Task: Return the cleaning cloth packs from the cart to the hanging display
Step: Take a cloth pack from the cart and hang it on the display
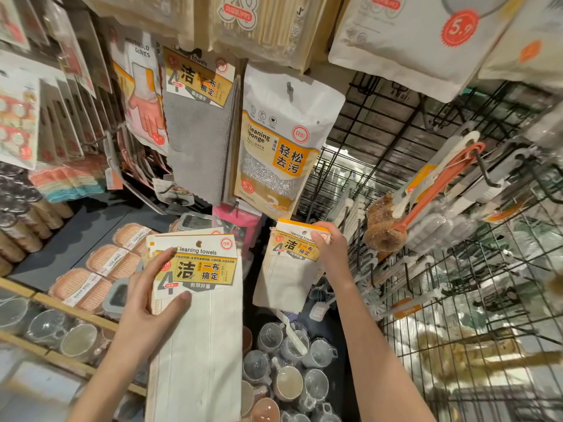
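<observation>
Midway, seemingly: left hand [149,303] grips a stack of white cleaning towel packs [198,300], right hand [330,248] pinches one white towel pack [286,269] below the sponge pack [283,141], neither hung yet.

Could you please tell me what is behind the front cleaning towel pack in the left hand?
Behind the front cleaning towel pack in the left hand, another header card's edges peek out, so at least one more pack; its cloth is covered.
</observation>
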`<state>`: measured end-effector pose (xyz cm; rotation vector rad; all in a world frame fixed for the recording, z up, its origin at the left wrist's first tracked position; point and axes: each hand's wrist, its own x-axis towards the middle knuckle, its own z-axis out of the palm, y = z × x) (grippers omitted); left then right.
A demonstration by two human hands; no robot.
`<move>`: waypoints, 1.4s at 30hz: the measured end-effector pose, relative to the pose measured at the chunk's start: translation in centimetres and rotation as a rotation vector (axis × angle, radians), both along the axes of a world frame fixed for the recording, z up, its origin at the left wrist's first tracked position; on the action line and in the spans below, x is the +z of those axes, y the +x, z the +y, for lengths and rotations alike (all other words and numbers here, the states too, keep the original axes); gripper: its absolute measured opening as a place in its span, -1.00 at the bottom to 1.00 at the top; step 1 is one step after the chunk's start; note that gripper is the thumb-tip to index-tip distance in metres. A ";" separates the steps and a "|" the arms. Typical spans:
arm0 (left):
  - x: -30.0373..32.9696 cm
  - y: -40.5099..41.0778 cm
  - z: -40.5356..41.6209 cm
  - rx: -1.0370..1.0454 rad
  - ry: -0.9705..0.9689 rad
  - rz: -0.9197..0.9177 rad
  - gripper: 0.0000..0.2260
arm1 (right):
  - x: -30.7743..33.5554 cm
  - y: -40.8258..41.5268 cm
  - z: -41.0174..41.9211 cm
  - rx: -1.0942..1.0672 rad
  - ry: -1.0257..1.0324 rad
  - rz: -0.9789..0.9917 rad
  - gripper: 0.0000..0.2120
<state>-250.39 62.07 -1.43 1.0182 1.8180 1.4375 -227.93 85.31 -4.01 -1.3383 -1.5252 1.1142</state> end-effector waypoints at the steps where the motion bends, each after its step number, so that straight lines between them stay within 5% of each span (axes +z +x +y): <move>1: -0.1 0.0 0.0 0.001 -0.003 -0.001 -0.43 | 0.1 0.1 0.1 0.037 0.002 -0.024 -0.84; 31: -0.5 1.1 0.6 -0.023 -0.030 -0.001 -0.42 | 0.7 -0.1 1.9 0.200 0.098 -0.170 -0.85; 42: -0.5 1.1 0.9 -0.030 -0.039 -0.009 -0.42 | 0.8 -0.9 2.5 0.193 0.171 -0.389 -0.90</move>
